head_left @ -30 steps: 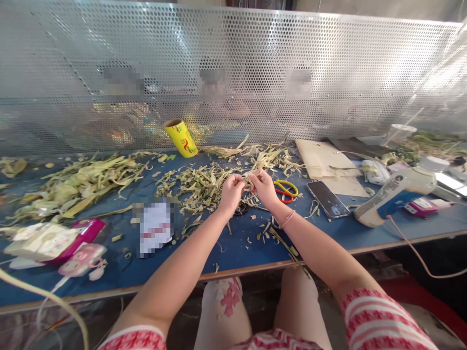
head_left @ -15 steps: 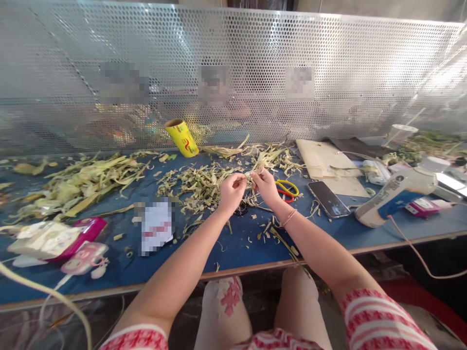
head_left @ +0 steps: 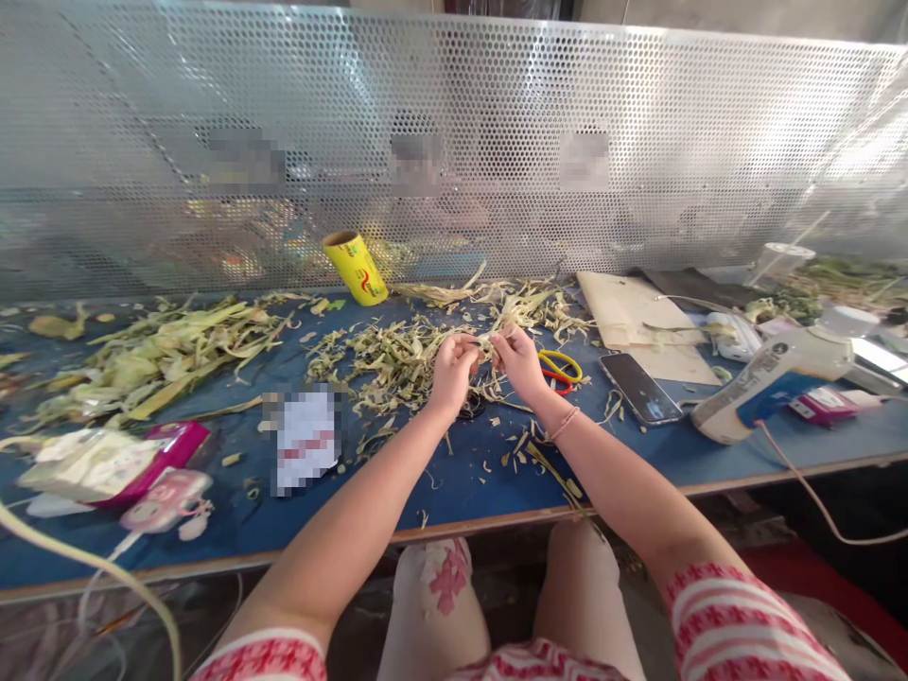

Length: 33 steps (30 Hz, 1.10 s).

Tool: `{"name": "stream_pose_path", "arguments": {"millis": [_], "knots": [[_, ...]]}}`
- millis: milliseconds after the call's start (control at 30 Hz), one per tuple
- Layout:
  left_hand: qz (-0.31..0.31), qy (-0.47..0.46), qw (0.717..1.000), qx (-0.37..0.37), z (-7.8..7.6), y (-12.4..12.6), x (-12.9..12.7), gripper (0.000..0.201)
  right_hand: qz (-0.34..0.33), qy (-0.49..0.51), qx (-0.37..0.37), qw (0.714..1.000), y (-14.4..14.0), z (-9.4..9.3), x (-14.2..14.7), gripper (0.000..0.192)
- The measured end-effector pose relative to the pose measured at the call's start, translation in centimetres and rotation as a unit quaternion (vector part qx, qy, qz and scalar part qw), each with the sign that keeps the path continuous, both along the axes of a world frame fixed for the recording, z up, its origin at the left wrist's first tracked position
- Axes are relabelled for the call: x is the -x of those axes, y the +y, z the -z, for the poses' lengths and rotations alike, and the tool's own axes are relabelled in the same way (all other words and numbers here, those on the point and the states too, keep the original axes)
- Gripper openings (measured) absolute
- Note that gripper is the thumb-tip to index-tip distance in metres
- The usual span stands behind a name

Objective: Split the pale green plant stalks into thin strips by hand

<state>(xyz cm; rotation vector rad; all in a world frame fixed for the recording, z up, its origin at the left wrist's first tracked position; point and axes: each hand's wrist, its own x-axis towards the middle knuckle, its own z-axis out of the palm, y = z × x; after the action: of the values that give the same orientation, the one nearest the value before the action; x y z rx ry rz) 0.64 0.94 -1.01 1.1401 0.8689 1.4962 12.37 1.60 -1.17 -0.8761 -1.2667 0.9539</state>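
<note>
My left hand (head_left: 454, 369) and my right hand (head_left: 516, 362) meet over the middle of the blue table (head_left: 397, 497), each with its fingers pinched. Between the fingertips is a small pale strip of dried leaf, mostly hidden by the fingers. Just behind and to the left spreads a pile of shredded dry leaf strips (head_left: 393, 359). Scissors with yellow and red handles (head_left: 562, 367) lie beside my right hand, their blades hidden. A small dark loop (head_left: 472, 407) rests on the table under my hands.
A larger leaf heap (head_left: 177, 355) lies left, near a pink-and-white packet (head_left: 106, 463). A yellow tube (head_left: 356, 270) leans before the perforated metal screen (head_left: 497, 123). On the right are a phone (head_left: 640, 388), a white bottle (head_left: 773, 383) and brown card (head_left: 631, 312). People sit behind the screen.
My left hand has turned slightly and its fingers have shifted a little at the strip. The right hand stays nearly in place, still pinching. Nothing else on the table has moved.
</note>
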Motion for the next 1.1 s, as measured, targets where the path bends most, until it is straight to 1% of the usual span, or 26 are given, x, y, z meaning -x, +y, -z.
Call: {"name": "stream_pose_path", "arguments": {"millis": [33,100,133,167,200,233,300,400,500,567,667,800,867,933,1000,1100], "knots": [[0.023,-0.039,0.998,0.043,-0.1,0.1,-0.1,0.006,0.001,-0.008,-0.004,1.000,0.0,0.0,0.0,0.038],[0.074,-0.086,0.987,0.116,-0.3,0.2,-0.3,0.014,-0.001,-0.028,-0.022,0.999,0.0,0.2,0.0,0.035],[0.094,-0.095,0.982,0.134,-0.3,0.2,-0.4,0.019,-0.005,-0.042,-0.034,0.999,0.0,0.3,0.0,0.034],[0.108,-0.093,0.980,0.136,-0.3,0.2,-0.4,0.022,-0.009,-0.056,-0.046,0.997,0.0,0.4,0.1,0.032],[0.109,-0.084,0.983,0.122,-0.3,0.2,-0.4,0.025,-0.012,-0.067,-0.056,0.996,-0.1,0.5,0.1,0.030],[0.099,-0.063,0.988,0.097,-0.1,0.2,-0.4,0.026,-0.014,-0.077,-0.063,0.995,-0.1,0.6,0.2,0.029],[0.060,0.000,0.997,0.039,0.2,0.3,-0.2,0.028,-0.010,-0.095,-0.066,0.993,-0.1,0.7,0.2,0.026],[-0.006,0.102,0.995,-0.017,0.6,0.3,0.1,0.028,0.013,-0.133,-0.070,0.989,-0.2,0.8,0.1,0.025],[-0.047,0.160,0.985,-0.032,0.6,0.2,0.3,0.026,0.042,-0.184,-0.083,0.979,-0.2,0.7,0.0,0.026],[-0.067,0.185,0.980,-0.032,0.4,0.0,0.4,0.025,0.046,-0.212,-0.088,0.972,-0.4,0.6,0.0,0.026],[-0.100,0.237,0.966,-0.039,0.2,-0.1,0.6,0.022,0.031,-0.243,-0.103,0.964,-0.7,0.4,0.0,0.023],[-0.153,0.317,0.931,-0.094,0.2,0.1,1.0,0.021,0.002,-0.266,-0.141,0.953,-1.0,0.2,0.2,0.020],[-0.167,0.327,0.924,-0.109,0.5,0.4,1.1,0.021,-0.004,-0.275,-0.146,0.950,-1.1,0.1,0.2,0.018],[-0.166,0.316,0.927,-0.111,0.7,0.6,1.2,0.022,-0.008,-0.280,-0.146,0.949,-1.2,0.1,0.1,0.015],[-0.155,0.293,0.938,-0.107,1.0,0.8,1.3,0.025,-0.011,-0.283,-0.147,0.948,-1.2,0.2,0.1,0.014],[-0.116,0.248,0.958,-0.081,1.0,0.8,1.1,0.029,0.002,-0.289,-0.152,0.945,-1.1,0.2,0.0,0.015]]}}
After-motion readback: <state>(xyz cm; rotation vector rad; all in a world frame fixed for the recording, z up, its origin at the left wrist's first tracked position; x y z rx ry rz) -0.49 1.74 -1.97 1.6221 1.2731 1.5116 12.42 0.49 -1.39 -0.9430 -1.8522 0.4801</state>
